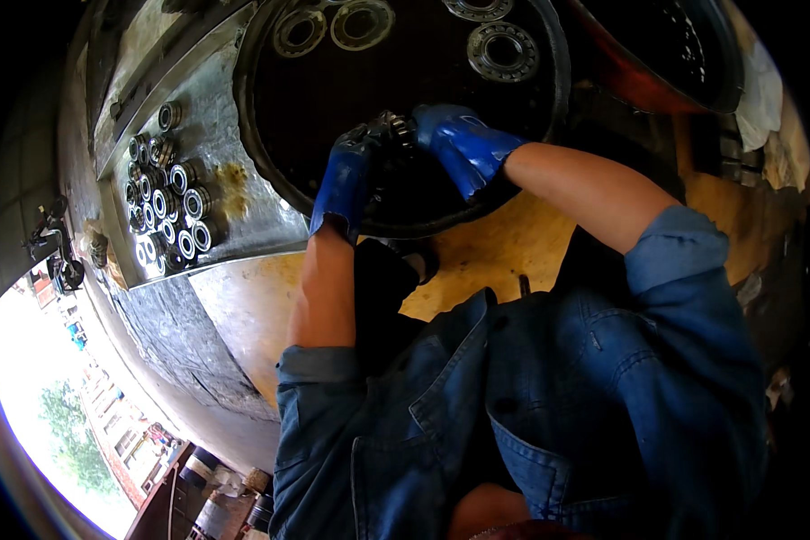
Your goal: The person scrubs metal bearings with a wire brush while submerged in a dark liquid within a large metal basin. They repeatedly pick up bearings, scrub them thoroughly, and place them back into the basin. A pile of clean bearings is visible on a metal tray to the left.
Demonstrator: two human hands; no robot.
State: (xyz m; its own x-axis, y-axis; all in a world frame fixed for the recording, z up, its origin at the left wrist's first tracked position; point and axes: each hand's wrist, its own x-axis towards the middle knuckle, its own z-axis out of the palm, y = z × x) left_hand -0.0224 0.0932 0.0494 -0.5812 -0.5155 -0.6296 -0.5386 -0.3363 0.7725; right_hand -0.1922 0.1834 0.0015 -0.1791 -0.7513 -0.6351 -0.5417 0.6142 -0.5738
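Head view: a broad round tub (432,223) with a dark rim and nearly black interior fills the upper middle. To its left lies a grey metal tray (216,117), stained yellow-brown in one patch. At upper right stands a red-sided vessel (643,81), partly lost in shadow.

Both hands wear blue gloves and meet over the near half of the tub. The left hand (344,175), its fingers blackened, is clamped on the left side of a dark ridged part (398,129) that looks like a roller bearing. The right hand (459,139) comes to the part's other side; I cannot tell whether its fingertips grip or merely touch it.

Farther into the tub, large bearings (504,51) sit near the far rim, well apart from the hands. Smaller bearings (164,200) crowd the tray, several tilted against one another.

Smallest is the ridged part between the gloves; whether it touches anything below is too dark to tell. It should feel heavy for its size, rigid, and slippery if oily as its dark sheen suggests. The outer ring seems the surest hold, keeping fingertips off any loose-turning rollers.
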